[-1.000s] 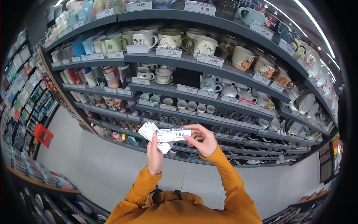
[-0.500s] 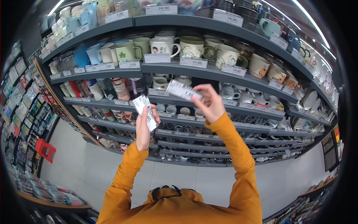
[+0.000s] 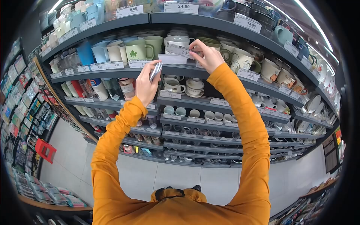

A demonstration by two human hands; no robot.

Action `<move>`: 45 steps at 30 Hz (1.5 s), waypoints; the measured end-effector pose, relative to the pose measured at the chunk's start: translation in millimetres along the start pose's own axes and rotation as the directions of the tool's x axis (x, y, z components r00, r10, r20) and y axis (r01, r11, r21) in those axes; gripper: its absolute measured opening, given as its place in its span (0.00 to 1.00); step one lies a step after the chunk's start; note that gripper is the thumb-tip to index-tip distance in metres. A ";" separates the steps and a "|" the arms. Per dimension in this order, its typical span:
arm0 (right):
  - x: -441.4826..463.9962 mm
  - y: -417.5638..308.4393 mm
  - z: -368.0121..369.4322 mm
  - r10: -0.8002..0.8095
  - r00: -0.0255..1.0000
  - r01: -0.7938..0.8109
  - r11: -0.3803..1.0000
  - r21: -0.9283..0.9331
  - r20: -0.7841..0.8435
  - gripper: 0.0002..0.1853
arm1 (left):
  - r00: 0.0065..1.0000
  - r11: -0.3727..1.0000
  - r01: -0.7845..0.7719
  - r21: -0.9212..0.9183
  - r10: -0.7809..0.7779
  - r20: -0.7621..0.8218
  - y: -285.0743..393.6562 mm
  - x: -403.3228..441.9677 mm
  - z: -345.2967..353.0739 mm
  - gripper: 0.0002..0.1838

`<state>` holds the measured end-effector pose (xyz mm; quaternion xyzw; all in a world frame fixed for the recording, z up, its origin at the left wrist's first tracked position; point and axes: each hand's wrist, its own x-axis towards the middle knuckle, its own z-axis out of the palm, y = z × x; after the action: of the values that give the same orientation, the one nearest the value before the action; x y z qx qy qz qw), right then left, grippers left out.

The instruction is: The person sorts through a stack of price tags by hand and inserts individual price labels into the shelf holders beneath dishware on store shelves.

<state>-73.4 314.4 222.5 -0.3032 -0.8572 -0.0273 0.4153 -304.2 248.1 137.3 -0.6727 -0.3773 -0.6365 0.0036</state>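
Between the thumb and fingers of my right hand (image 3: 210, 56) is a price label (image 3: 177, 50), tilted, its print partly legible. It is just above a blank white label holder (image 3: 172, 59) on the edge of the mug shelf, in front of a white mug (image 3: 179, 40). My left hand (image 3: 147, 84) grips a small stack of price labels (image 3: 156, 71), seen nearly edge-on, close to the same shelf edge. Just above it on the shelf stands a green mug with a leaf print (image 3: 137, 50).
Dark shelves hold mugs, teapots (image 3: 195, 87), small cups (image 3: 209, 115) and glasses. Printed labels, such as a 24.00 tag (image 3: 248, 74), line the shelf edges. A red plastic stool (image 3: 45, 150) stands on the floor at the left.
Both hands have risen toward the mug shelf. The label in my right hand is now at the blank holder, and the stack in my left hand has turned edge-on.
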 end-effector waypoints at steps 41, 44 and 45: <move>22.6 5.7 11.0 0.017 0.998 -0.008 0.988 -0.152 0.057 0.09 | 0.997 0.988 -0.039 0.151 0.027 0.077 -28.8 22.3 1.9 0.08; 21.1 3.2 12.2 0.013 0.999 -0.005 0.981 -0.192 0.041 0.09 | 0.997 0.994 -0.016 0.106 0.008 0.076 -28.7 22.8 2.7 0.08; 20.5 2.3 12.9 0.013 0.999 -0.006 0.980 -0.199 0.032 0.09 | 0.997 0.997 0.002 0.080 -0.008 0.079 -25.5 23.1 2.5 0.08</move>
<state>-90.8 330.3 228.6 -0.3476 -0.8555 -0.1056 0.3689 -317.4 279.1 144.5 -0.6957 -0.4039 -0.5939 0.0140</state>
